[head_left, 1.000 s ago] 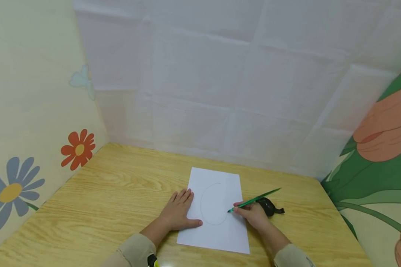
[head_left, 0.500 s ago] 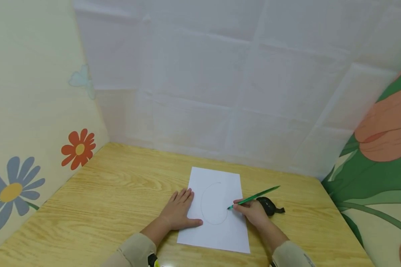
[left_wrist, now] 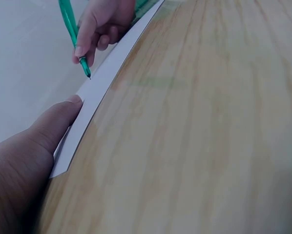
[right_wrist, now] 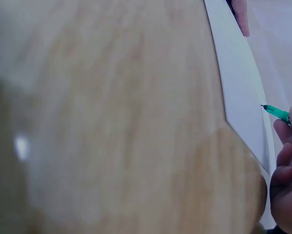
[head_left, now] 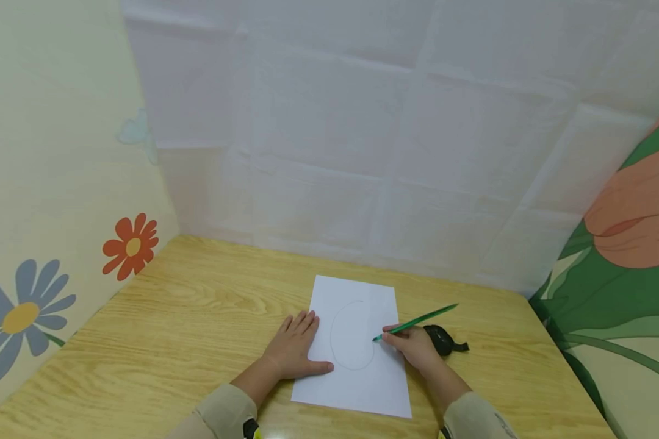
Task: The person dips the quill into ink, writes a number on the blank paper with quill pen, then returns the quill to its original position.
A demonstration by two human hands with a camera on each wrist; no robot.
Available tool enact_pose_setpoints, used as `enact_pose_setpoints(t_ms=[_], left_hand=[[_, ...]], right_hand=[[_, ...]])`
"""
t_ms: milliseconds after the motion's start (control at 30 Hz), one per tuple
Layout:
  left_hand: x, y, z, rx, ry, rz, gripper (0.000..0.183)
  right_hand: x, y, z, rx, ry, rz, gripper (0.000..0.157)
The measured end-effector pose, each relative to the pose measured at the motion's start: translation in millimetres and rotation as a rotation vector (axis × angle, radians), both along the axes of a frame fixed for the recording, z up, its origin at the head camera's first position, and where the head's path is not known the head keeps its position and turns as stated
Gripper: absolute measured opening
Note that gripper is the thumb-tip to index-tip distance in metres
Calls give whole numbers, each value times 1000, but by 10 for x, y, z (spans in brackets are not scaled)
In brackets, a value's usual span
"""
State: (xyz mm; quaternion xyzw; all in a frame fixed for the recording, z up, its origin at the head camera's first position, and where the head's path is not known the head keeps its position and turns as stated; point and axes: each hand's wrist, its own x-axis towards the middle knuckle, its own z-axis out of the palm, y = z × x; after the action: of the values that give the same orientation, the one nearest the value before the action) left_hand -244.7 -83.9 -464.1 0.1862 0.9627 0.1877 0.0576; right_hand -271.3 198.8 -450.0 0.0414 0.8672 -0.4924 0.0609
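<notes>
A white sheet of paper [head_left: 357,390] lies on the wood-grain table. My left hand [head_left: 292,352] rests spread on its left edge, thumb reaching inward over the paper. Between the thumb and fingers of my right hand [head_left: 416,349] a green pen [head_left: 431,315] is pinched, slanting up to the right. Its dark tip is at the paper's right half, at the end of a thin curved line [head_left: 331,341], an oval with a gap at the upper right. The right wrist view shows the pen [right_wrist: 277,113] with its tip over the paper and the other fingers curled under.
Just right of the right hand lies a rounded black object [head_left: 440,341] with a short tail, partly hidden by the hand. A white sheet [head_left: 329,152] hangs behind the table [head_left: 225,292]. Flower-printed panels [head_left: 60,183] stand at the left and right sides.
The right hand and pen tip have moved slightly up the paper, and the line's right side has grown upward with them. The left hand stays where it was.
</notes>
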Motion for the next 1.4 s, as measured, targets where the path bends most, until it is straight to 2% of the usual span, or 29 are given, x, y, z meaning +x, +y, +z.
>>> enact_pose_setpoints(t_ms=[1167, 1400], left_hand=[[27, 26, 2, -16, 15, 6, 109], [24, 26, -3, -11, 23, 9, 109]], right_hand=[[-143, -133, 4, -24, 17, 11, 24], [-155, -172, 4, 0, 22, 20, 24]])
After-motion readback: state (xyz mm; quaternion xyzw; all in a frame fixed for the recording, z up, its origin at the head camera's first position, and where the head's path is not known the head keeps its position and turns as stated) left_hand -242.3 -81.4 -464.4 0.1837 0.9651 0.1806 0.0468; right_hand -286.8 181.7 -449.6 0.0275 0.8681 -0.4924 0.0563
